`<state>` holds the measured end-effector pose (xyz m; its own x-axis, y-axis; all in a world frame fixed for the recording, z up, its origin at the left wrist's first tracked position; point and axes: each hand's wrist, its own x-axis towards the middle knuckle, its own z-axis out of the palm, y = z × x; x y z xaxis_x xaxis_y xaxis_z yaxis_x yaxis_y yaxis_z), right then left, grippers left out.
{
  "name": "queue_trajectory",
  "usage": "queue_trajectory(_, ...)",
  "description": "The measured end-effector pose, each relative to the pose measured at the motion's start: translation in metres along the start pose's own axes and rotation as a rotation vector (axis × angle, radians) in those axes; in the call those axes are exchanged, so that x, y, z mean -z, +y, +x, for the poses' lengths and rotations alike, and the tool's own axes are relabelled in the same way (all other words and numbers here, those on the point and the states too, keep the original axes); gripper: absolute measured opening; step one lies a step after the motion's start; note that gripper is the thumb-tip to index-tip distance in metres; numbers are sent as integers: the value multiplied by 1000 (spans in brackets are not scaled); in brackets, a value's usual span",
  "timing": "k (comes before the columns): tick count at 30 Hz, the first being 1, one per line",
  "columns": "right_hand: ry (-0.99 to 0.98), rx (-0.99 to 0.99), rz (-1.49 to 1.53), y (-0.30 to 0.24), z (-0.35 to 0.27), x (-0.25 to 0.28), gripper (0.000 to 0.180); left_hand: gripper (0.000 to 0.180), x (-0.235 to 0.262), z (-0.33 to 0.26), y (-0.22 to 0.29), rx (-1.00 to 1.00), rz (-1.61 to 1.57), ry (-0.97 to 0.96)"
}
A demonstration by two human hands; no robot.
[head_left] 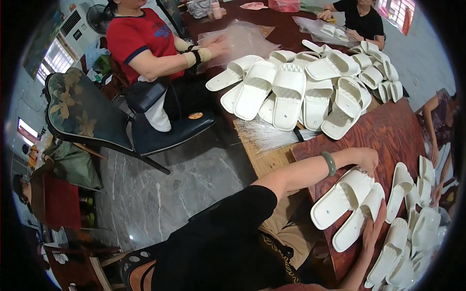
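The right hand [373,228] lies nearest, fingers [379,213] spread flat against the lower of two white slippers [357,220] that sit side by side on the dark wooden bench [398,136]. Their long axes run slantwise, heels toward the body, toes up and away. The left hand [366,159] — forearm stretched across, green bangle [329,163] at the wrist — curls closed over the toe end of the upper slipper [342,198]. Beyond lies a large pile of slippers [301,87].
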<state>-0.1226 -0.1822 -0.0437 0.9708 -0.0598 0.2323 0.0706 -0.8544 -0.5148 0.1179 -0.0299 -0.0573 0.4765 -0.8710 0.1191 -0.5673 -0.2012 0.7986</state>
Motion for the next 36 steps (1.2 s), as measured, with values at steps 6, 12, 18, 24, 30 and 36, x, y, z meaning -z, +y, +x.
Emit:
queue_trajectory(6,-39,84,45,-14,1,7,67,30,5,-3,5,34,34,-58)
queue_trajectory(12,0,49,38,2,-3,6,72,30,-1,-2,11,16,41,-40)
queue_trajectory(18,-7,37,18,-19,-1,6,73,30,2,-6,4,46,38,5)
queue_trajectory(24,-120,139,37,-31,-3,25,81,41,7,-16,23,58,-108,108)
queue_trajectory(30,76,18,324,-43,3,23,49,72,12,-30,38,61,-183,587)
queue_trajectory(36,274,27,673,-58,15,11,28,92,-6,-85,151,-132,25,281)
